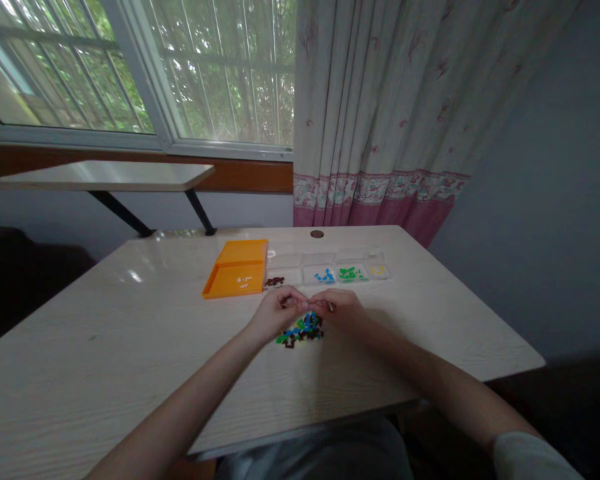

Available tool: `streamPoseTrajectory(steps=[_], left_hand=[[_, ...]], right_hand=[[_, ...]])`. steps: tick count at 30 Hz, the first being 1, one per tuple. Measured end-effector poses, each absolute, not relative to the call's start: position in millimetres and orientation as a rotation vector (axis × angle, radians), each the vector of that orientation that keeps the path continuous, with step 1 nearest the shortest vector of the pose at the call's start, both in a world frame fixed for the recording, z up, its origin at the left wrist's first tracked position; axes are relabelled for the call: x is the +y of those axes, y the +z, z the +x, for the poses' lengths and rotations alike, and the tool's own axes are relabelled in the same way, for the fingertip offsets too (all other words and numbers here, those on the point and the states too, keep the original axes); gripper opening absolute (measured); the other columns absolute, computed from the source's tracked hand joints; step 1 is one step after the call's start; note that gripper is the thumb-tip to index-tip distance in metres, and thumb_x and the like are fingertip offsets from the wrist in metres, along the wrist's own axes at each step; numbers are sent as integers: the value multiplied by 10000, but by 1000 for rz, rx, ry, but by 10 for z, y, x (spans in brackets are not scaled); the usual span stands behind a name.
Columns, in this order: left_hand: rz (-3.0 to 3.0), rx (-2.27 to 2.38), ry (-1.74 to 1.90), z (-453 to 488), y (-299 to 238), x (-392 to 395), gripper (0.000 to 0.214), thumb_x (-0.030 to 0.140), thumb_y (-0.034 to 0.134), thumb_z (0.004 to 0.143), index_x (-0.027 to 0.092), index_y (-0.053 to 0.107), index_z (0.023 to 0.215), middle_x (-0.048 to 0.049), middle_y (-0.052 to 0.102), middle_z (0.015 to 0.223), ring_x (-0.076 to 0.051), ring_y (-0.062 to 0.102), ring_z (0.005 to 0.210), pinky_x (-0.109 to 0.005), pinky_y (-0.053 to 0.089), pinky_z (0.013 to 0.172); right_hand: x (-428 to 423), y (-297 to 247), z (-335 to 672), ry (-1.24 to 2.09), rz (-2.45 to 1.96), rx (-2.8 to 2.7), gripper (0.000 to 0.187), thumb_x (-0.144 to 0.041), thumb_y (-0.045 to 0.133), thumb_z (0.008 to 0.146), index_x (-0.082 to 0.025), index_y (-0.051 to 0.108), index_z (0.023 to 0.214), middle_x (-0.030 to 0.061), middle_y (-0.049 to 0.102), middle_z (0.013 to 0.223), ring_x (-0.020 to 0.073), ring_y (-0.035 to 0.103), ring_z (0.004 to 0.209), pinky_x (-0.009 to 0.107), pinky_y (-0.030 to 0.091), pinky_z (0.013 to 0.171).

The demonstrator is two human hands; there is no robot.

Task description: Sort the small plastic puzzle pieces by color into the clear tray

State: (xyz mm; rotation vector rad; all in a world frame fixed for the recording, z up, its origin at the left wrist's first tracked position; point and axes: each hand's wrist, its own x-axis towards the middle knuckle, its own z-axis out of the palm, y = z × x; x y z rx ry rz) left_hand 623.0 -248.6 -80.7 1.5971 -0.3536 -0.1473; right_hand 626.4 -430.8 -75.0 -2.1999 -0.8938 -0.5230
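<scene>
My left hand [276, 311] and my right hand [341, 310] meet above the table, fingertips pinched together on something too small to make out. Just below them lies a small heap of mixed beads [300, 331], blue, green and dark brown. Behind the hands stands a clear sorting tray [330, 261] with separate compartments holding brown beads [275, 281], blue beads [325, 275], green beads [351, 273] and yellow beads [378, 270].
An orange lid [237, 269] lies left of the tray. The pale wooden table [105, 347] has a cable hole [317, 234] at its back edge. Beyond are a folding shelf [105, 175], a window and a pink-hemmed curtain [380, 113].
</scene>
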Motion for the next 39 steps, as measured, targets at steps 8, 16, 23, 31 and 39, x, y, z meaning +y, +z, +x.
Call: streamPoseTrajectory(steps=[8, 16, 23, 31, 39], left_hand=[[1643, -380, -109, 6177, -741, -2505, 245, 337, 648, 653, 115, 548, 687, 67, 428, 488, -32, 336, 424, -141, 237, 412], [1749, -435, -61, 6170, -759, -2489, 217, 321, 614, 688, 115, 547, 698, 78, 382, 474, -29, 303, 414, -143, 228, 402], [1981, -574, 106, 6203, -710, -2432, 177, 179, 496, 741, 140, 597, 882, -3, 506, 711, -101, 472, 648, -199, 386, 568], [2416, -1043, 151, 6220, -755, -2369, 477, 8, 385, 714, 269, 609, 1046, -62, 475, 1006, -184, 434, 976, -328, 369, 859], [2495, -1078, 215, 6205, -728, -2355, 456, 54, 404, 761, 275, 548, 1133, -71, 480, 1041, -193, 431, 969, -341, 374, 849]], right_hand=[[-4334, -752, 6264, -487, -2245, -947, 151, -299, 570, 770, -193, 659, 831, 5, 644, 662, 89, 540, 553, 174, 388, 552], [-4339, -732, 6248, -484, -2300, -1026, 144, -274, 547, 784, -201, 652, 850, -7, 643, 664, 84, 540, 567, 174, 378, 563], [-4382, -668, 6286, -659, -2261, -993, 164, -284, 522, 793, -187, 652, 813, -10, 612, 601, 75, 512, 519, 173, 383, 552], [-4495, -583, 6357, -871, -2215, -793, 160, -272, 521, 785, -186, 655, 788, -6, 597, 581, 80, 515, 513, 176, 400, 538], [-4511, -571, 6357, -938, -2173, -789, 155, -271, 524, 784, -187, 653, 784, -3, 597, 577, 86, 521, 515, 187, 416, 548]])
